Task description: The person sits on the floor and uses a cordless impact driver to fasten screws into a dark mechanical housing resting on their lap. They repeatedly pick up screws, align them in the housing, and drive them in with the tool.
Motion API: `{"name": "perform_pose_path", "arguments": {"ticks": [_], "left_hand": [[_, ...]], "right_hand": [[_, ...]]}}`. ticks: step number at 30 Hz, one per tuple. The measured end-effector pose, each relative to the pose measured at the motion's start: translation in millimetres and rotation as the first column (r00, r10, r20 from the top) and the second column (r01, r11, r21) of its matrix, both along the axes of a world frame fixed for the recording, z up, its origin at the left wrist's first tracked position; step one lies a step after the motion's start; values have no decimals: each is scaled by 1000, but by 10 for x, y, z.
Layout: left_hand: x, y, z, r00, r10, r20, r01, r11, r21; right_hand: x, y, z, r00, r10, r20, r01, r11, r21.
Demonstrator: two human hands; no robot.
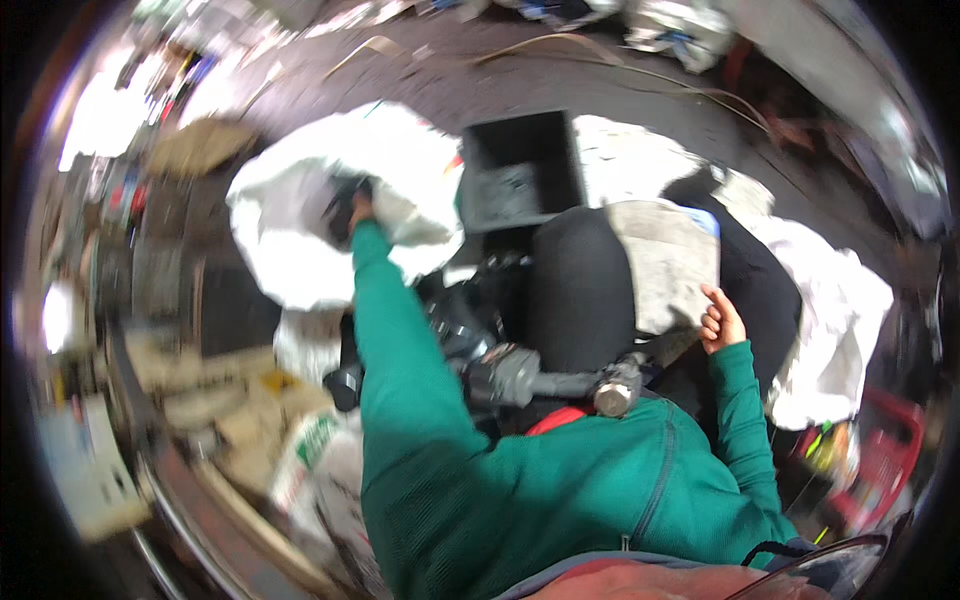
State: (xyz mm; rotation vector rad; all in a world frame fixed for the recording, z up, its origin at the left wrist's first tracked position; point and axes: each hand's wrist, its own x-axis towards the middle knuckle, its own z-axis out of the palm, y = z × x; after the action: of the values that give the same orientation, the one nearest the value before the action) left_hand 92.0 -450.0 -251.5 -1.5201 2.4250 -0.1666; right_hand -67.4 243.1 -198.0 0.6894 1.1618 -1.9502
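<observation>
My left hand (358, 210) reaches forward into the mouth of a large white sack (300, 260) and touches a dark object (340, 195) inside it; whether the fingers are closed on it is hidden by blur. My right hand (721, 322) rests with curled fingers against the edge of a grey cloth or sack (665, 260) draped over a black rounded thing (580, 290). Both arms wear green sleeves. Dark metal machine parts (520, 375) lie between my arms.
A black open box (520, 165) stands ahead on a dark floor. Another white sack (830, 320) lies to the right, near a red crate (885, 455). Printed bags (310, 455) and cluttered scrap lie at the left. Thin sticks (600, 55) lie farther off.
</observation>
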Motion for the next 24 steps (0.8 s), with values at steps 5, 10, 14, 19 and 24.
{"name": "perform_pose_path", "arguments": {"ticks": [5, 10, 14, 19, 24], "left_hand": [[310, -653, -278, 996, -52, 71, 49, 998, 40], [509, -593, 22, 723, -674, 151, 687, 725, -49], [747, 683, 1258, 296, -424, -856, 244, 900, -361], [710, 1923, 2596, 286, -319, -904, -193, 905, -380], [-418, 2672, 2188, 39, -703, -710, 654, 555, -514]], "right_hand": [[-181, 237, 400, 990, -94, -109, 87, 994, -68], [-769, 764, 921, 775, -435, -458, 405, 899, -169], [-1085, 1744, 1308, 356, -486, -798, 778, 627, -36], [-999, 2768, 934, 835, 178, -521, 484, 212, 849], [-744, 2764, -384, 851, 463, -248, 244, 68, 967]]}}
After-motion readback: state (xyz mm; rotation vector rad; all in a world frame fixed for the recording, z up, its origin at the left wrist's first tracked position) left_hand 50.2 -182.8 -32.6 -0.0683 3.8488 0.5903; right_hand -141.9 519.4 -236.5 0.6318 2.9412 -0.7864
